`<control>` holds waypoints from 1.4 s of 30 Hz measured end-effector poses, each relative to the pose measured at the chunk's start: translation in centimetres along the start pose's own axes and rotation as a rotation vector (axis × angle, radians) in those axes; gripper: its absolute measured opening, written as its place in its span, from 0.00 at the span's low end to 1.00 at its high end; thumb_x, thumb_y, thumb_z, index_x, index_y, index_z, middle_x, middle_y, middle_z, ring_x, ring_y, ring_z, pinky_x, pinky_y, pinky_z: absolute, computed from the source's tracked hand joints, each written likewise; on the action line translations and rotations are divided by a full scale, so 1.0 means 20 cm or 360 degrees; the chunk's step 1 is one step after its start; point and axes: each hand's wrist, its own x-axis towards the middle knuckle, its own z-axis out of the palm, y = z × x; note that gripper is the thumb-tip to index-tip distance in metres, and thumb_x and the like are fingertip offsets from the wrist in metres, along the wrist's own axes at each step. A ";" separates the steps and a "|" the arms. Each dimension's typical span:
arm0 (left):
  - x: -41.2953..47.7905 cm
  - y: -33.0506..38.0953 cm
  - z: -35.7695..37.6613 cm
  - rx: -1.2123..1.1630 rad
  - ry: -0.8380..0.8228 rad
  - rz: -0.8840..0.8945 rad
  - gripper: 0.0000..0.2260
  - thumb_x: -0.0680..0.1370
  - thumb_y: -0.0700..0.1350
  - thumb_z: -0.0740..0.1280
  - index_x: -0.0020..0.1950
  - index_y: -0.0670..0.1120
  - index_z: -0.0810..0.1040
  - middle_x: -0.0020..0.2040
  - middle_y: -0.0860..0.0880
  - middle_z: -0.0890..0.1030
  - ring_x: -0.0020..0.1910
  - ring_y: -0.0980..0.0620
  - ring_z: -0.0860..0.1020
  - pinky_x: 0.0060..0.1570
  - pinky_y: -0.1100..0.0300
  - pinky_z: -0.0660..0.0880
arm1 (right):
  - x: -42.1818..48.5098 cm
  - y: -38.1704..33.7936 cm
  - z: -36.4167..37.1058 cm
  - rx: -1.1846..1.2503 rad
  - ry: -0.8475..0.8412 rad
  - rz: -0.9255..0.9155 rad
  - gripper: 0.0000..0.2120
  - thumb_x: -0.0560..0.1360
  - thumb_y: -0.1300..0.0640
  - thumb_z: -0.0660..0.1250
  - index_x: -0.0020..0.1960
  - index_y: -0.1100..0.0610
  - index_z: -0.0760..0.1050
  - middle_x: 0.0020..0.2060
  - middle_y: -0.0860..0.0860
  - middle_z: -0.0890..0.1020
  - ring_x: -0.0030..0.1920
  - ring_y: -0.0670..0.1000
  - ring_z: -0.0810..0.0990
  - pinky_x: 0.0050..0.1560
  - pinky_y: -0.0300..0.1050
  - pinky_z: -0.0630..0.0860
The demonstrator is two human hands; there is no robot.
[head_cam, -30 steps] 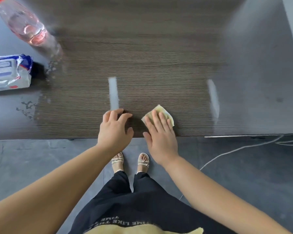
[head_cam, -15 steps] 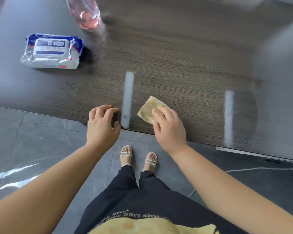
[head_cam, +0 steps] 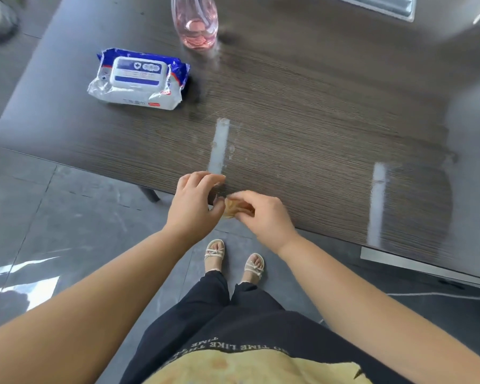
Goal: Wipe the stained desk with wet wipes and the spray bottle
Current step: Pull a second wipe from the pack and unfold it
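Below my grip, my sandals [head_cam: 214, 252] stand on the grey floor [head_cam: 67, 217]. My right hand [head_cam: 263, 217] pinches a crumpled, yellow-stained wipe [head_cam: 234, 207] between thumb and curled fingers, right over the near edge of the dark wood-grain desk [head_cam: 302, 120]. My left hand [head_cam: 194, 206] sits just beside it on the left, fingers curled, thumb tip at the wipe's edge. I cannot tell whether that thumb grips the wipe or only touches it. Just beyond my left fingers, a pale streak [head_cam: 219, 145] runs away from me across the desk. A second pale streak [head_cam: 377, 203] lies well off to the right of my grip. Farther out and to the left, the pack of wet wipes [head_cam: 139, 79] lies flat, lid up. Farthest, straight beyond the grip, stands the spray bottle [head_cam: 196, 20] with pink liquid, its top out of sight.
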 end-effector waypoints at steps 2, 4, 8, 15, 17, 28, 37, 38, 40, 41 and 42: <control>0.01 0.00 -0.04 -0.0200 -0.0055 0.0000 0.16 0.76 0.42 0.64 0.64 0.48 0.75 0.61 0.49 0.75 0.63 0.47 0.67 0.62 0.62 0.60 | 0.04 -0.08 -0.03 0.0483 -0.0181 0.0244 0.16 0.71 0.67 0.70 0.54 0.51 0.77 0.44 0.51 0.83 0.43 0.43 0.80 0.49 0.33 0.75; 0.02 0.00 -0.09 -0.0345 -0.0116 0.0017 0.16 0.75 0.47 0.62 0.62 0.50 0.75 0.58 0.51 0.77 0.61 0.50 0.69 0.60 0.63 0.62 | 0.09 -0.11 -0.07 0.0671 -0.0251 0.0287 0.15 0.71 0.68 0.70 0.49 0.50 0.73 0.44 0.54 0.83 0.40 0.43 0.79 0.45 0.31 0.75; 0.05 0.00 -0.17 -0.0544 -0.0225 -0.0082 0.09 0.75 0.49 0.68 0.54 0.51 0.79 0.47 0.55 0.81 0.50 0.57 0.77 0.54 0.60 0.73 | 0.16 -0.15 -0.10 0.0715 -0.0338 0.0275 0.14 0.70 0.67 0.72 0.45 0.49 0.75 0.42 0.51 0.82 0.40 0.45 0.78 0.45 0.36 0.76; 0.10 -0.06 -0.24 -0.0395 -0.0177 -0.0217 0.03 0.73 0.47 0.71 0.44 0.52 0.77 0.36 0.57 0.74 0.38 0.56 0.71 0.35 0.65 0.66 | 0.27 -0.21 -0.07 0.0589 -0.0240 0.0258 0.10 0.69 0.63 0.74 0.43 0.50 0.77 0.40 0.51 0.80 0.39 0.46 0.76 0.44 0.36 0.75; 0.11 -0.10 -0.28 -0.0361 -0.0057 -0.0306 0.04 0.73 0.47 0.70 0.43 0.53 0.76 0.35 0.57 0.74 0.37 0.56 0.71 0.34 0.63 0.66 | 0.34 -0.25 -0.05 0.0472 -0.0272 0.0239 0.08 0.70 0.62 0.73 0.45 0.53 0.77 0.40 0.50 0.79 0.41 0.46 0.77 0.44 0.37 0.75; 0.40 -0.53 -0.62 -0.0077 0.0228 -0.0644 0.05 0.75 0.47 0.68 0.50 0.49 0.77 0.47 0.50 0.77 0.46 0.51 0.74 0.43 0.57 0.73 | 0.80 -0.64 0.22 -0.0075 -0.0779 0.0090 0.16 0.78 0.53 0.64 0.65 0.54 0.71 0.57 0.52 0.79 0.52 0.51 0.78 0.57 0.49 0.75; 0.55 -0.67 -0.68 0.0053 0.0007 -0.0539 0.11 0.75 0.51 0.65 0.55 0.53 0.78 0.55 0.50 0.75 0.56 0.49 0.73 0.52 0.52 0.75 | 0.93 -0.61 0.17 -0.0149 -0.0636 0.0253 0.14 0.78 0.52 0.63 0.62 0.52 0.74 0.56 0.50 0.79 0.52 0.48 0.77 0.58 0.46 0.74; 0.54 -0.67 -0.70 0.0036 -0.0001 -0.0536 0.12 0.74 0.51 0.64 0.57 0.52 0.77 0.55 0.50 0.75 0.56 0.49 0.74 0.52 0.52 0.76 | 0.93 -0.59 0.15 -0.0151 -0.0537 0.0265 0.11 0.77 0.53 0.64 0.59 0.52 0.76 0.53 0.49 0.81 0.49 0.47 0.77 0.57 0.46 0.75; 0.55 -0.68 -0.73 0.0030 0.0051 -0.0533 0.13 0.75 0.50 0.63 0.59 0.51 0.76 0.56 0.50 0.75 0.56 0.49 0.74 0.52 0.53 0.76 | 0.94 -0.58 0.11 -0.0186 -0.0214 0.0258 0.07 0.77 0.54 0.65 0.53 0.52 0.78 0.47 0.48 0.81 0.46 0.47 0.77 0.53 0.46 0.75; 0.56 -0.67 -0.74 0.0059 0.0099 -0.0513 0.13 0.75 0.49 0.63 0.59 0.50 0.76 0.57 0.49 0.74 0.57 0.49 0.73 0.53 0.53 0.75 | 0.95 -0.58 0.10 -0.0234 -0.0035 0.0222 0.06 0.76 0.54 0.65 0.51 0.53 0.78 0.46 0.48 0.80 0.47 0.48 0.77 0.50 0.46 0.75; 0.57 -0.66 -0.76 0.0098 0.0148 -0.0480 0.13 0.76 0.48 0.63 0.60 0.49 0.76 0.59 0.48 0.73 0.59 0.48 0.71 0.53 0.53 0.74 | 0.96 -0.59 0.09 -0.0300 0.0124 0.0141 0.05 0.76 0.54 0.66 0.50 0.53 0.77 0.45 0.48 0.80 0.47 0.49 0.77 0.47 0.45 0.74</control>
